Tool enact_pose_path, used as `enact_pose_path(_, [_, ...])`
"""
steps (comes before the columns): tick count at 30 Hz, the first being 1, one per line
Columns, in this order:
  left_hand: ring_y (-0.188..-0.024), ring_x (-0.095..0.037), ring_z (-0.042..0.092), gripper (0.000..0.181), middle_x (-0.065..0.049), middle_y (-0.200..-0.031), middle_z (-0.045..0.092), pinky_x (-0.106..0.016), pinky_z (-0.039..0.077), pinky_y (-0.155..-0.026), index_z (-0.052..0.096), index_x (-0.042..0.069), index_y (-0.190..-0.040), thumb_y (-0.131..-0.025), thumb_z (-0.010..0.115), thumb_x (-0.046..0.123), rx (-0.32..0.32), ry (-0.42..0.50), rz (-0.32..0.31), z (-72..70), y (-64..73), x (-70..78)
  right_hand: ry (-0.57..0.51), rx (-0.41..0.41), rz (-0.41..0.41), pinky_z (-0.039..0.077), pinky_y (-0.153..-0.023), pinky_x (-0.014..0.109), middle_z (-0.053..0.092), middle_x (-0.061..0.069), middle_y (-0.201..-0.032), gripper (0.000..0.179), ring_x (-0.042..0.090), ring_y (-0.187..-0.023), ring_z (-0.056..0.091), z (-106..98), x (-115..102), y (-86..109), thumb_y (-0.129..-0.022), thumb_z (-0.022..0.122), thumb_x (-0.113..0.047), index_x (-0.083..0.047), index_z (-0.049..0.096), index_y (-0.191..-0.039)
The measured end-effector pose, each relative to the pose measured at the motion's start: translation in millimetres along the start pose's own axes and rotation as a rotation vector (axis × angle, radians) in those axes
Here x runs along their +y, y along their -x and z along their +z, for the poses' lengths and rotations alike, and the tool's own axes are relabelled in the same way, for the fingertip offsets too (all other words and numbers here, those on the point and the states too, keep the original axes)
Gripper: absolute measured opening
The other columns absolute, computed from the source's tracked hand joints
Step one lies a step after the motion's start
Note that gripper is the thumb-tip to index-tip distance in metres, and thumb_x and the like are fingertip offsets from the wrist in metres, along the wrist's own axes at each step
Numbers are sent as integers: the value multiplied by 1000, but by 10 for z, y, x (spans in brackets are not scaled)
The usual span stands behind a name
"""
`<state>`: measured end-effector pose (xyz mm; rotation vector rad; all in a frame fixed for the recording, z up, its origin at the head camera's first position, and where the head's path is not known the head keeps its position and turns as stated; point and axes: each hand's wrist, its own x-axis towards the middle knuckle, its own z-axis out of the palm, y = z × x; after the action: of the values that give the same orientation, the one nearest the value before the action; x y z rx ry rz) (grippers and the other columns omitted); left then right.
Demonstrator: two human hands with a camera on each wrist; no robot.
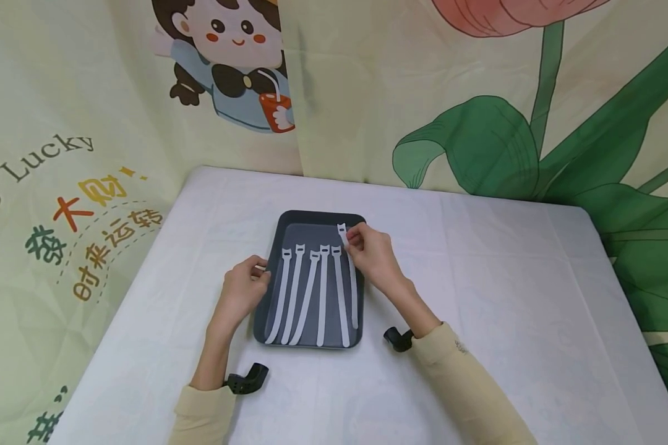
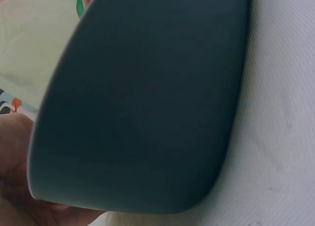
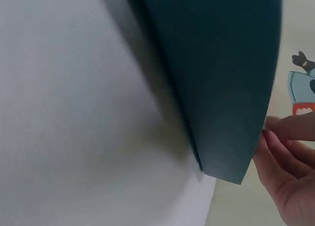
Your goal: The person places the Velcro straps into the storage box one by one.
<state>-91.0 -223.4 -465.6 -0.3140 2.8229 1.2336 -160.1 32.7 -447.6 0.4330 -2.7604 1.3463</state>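
Note:
A dark grey rectangular tray [image 1: 312,217] lies on the table, with several white slotted-head cable straps [image 1: 323,296] side by side in it, heads toward the far end. The right hand [image 1: 375,253] pinches the rightmost cable strap [image 1: 354,296] just below its head, over the tray's right side; its tail hangs down along that side. At the tray's left rim is the left hand [image 1: 242,290], its fingers curled and holding the edge. The left wrist view shows the tray's outer wall [image 2: 138,103] large. In the right wrist view the tray's wall [image 3: 221,88] hides the straps.
A white cloth covers the table [image 1: 479,296]. Behind it hangs a printed curtain [image 1: 345,111] with a cartoon figure and green leaves. Both wrists wear a small black camera, the left one [image 1: 247,379] and the right one [image 1: 398,339], above the cloth.

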Motion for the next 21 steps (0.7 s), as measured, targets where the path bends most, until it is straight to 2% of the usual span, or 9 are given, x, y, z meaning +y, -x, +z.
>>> enact_pose_path(3, [-85,-30,70,29,-24,-104,72,-36,54,-68,65,-5,-124,-99,57,9,-1,-1,3,1,-2,-9,91,1,-31,57,-74,34,74,15,-96,14,24,-85,70,44,-10,-5,-94,69,1,1,68,-109])
enact_pose_path(13, [-85,-31,70,29,-25,-105,72,-36,55,-68,65,-5,-124,-99,58,8,-11,11,1,3,0,1,353,-20,-99,56,-64,36,73,16,-93,27,27,-76,71,175,-15,-13,-95,67,3,3,57,-120])
enact_pose_path(17, [-85,-31,70,29,-25,-105,72,-36,55,-68,64,-5,-124,-100,57,9,-13,5,-2,5,-7,-6,415,-19,-147,56,-61,37,72,18,-92,28,28,-71,71,220,2,-20,-94,64,7,5,56,-121])
enact_pose_path(21, [-87,-32,70,30,-25,-106,72,-37,55,-69,64,-4,-125,-100,57,10,-13,8,-2,3,-11,-22,429,-32,-178,56,-60,37,71,19,-90,27,29,-71,71,255,19,-41,-94,62,10,7,57,-120])
